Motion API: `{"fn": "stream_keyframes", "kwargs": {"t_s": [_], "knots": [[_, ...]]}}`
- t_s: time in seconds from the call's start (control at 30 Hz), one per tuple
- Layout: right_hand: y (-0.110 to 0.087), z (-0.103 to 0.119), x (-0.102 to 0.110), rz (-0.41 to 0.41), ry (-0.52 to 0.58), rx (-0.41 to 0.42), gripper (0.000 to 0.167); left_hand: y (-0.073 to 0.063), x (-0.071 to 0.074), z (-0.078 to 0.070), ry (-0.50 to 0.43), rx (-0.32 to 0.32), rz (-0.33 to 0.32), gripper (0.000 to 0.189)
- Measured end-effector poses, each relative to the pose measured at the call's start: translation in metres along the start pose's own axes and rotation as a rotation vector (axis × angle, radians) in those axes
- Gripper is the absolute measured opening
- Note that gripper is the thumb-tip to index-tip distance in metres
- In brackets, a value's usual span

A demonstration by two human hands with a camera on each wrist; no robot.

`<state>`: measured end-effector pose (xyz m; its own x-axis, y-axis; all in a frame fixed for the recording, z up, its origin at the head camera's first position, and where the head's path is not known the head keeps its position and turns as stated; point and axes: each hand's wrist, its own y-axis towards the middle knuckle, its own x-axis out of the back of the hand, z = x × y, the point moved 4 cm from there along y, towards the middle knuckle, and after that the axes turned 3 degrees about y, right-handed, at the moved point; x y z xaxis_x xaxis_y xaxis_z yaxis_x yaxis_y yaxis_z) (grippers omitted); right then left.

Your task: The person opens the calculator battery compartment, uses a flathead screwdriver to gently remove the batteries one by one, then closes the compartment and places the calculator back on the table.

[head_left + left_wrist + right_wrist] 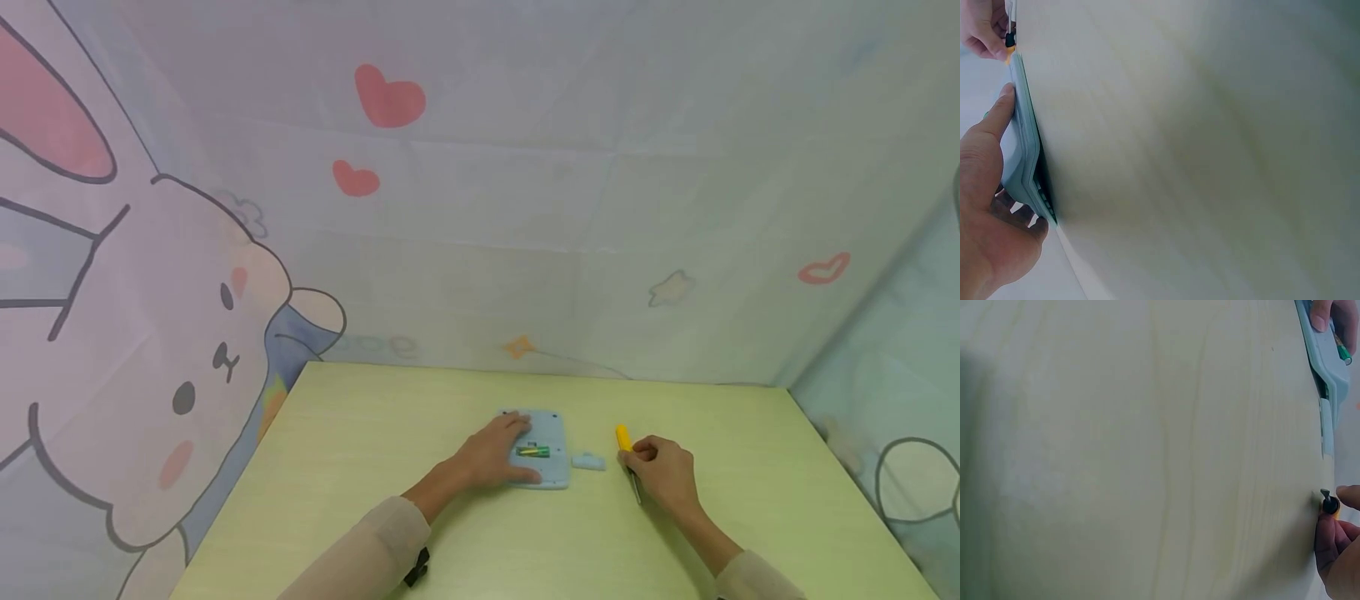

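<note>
A light-blue calculator (551,429) lies back side up on the table, screw holes near its corners. My left hand (491,457) grips it from the left, thumb along the near edge and fingers over the far part. Inside its uncovered compartment a green-and-yellow battery (532,452) is visible. Just right of the calculator sits a small light-blue battery cover (588,462), apart from both hands. My right hand (666,471) pinches a screwdriver (623,435) with a yellow handle, its metal shaft pointing toward me. The right wrist view shows the screwdriver's tip (1325,493) close to the tabletop.
The pale yellow-green table (360,433) ends at a back edge against a printed cloth (487,275) with hearts and a rabbit. A small black object (417,567) shows beside the left sleeve.
</note>
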<state>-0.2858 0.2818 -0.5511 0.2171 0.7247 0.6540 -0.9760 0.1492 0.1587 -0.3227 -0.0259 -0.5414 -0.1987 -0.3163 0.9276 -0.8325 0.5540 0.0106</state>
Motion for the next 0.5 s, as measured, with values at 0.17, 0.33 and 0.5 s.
{"fn": "stream_keyframes", "kwargs": {"t_s": [0.17, 0.33, 0.5], "knots": [[-0.003, 0.001, 0.002, 0.001, 0.013, -0.022, 0.029, 0.001, -0.003, 0.001, 0.003, 0.002, 0.003, 0.098], [-0.006, 0.005, 0.005, 0.005, 0.011, -0.033, 0.029, 0.001, -0.004, 0.002, -0.002, 0.002, 0.002, 0.098], [-0.009, 0.016, 0.009, 0.007, 0.021, 0.008, 0.028, 0.001, -0.002, 0.002, 0.000, -0.007, -0.005, 0.097]]}}
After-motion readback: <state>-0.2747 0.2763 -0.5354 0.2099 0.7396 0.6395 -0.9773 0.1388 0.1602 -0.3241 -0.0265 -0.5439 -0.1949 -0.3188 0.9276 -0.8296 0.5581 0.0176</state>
